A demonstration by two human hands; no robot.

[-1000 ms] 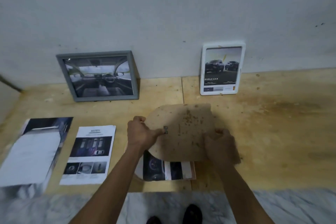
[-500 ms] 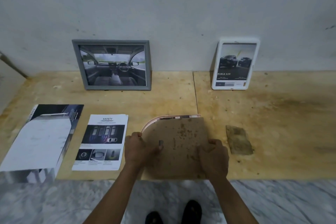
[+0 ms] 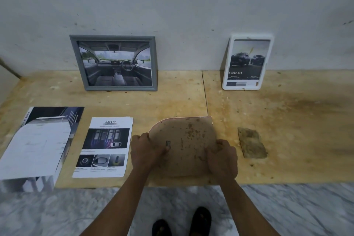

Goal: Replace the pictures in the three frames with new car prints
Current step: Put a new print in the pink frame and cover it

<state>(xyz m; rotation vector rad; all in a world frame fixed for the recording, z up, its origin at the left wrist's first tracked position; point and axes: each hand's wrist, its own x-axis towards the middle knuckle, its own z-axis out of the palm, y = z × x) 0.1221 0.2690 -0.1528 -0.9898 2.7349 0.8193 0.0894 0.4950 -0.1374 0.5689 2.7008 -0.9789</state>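
Already two frames done, by the look of it: grey frame (image 3: 115, 63) with a car-interior print leaning on the wall, upper left of centre; white frame (image 3: 247, 62) with a double-cab print leaning on the wall, upper right. Third frame (image 3: 183, 145) face down at lower centre of the plywood board (image 3: 287, 120), brown stained backing uppermost, a pink rim showing along its top edge. Left hand (image 3: 147, 151) gripping its left edge, thumb by a small metal clip on the backing. Right hand (image 3: 222, 159) curled round its right edge. Whether a new print sits inside: cannot tell, face hidden. Left to do, probably: securing the backing, refitting the loose brown stand piece (image 3: 251, 144) lying just right of the frame, then standing it up by the wall.

Near edge of the board running just below the frame, marble floor (image 3: 57, 212) and two dark shoes beyond; little margin there, so a slip toward the bottom of the picture could drop the frame off. Safety leaflet (image 3: 104, 146) just left of the left hand, a larger brochure (image 3: 38, 140) at far left overhanging the near edge. Open board between the two standing frames, and wide open room at right.
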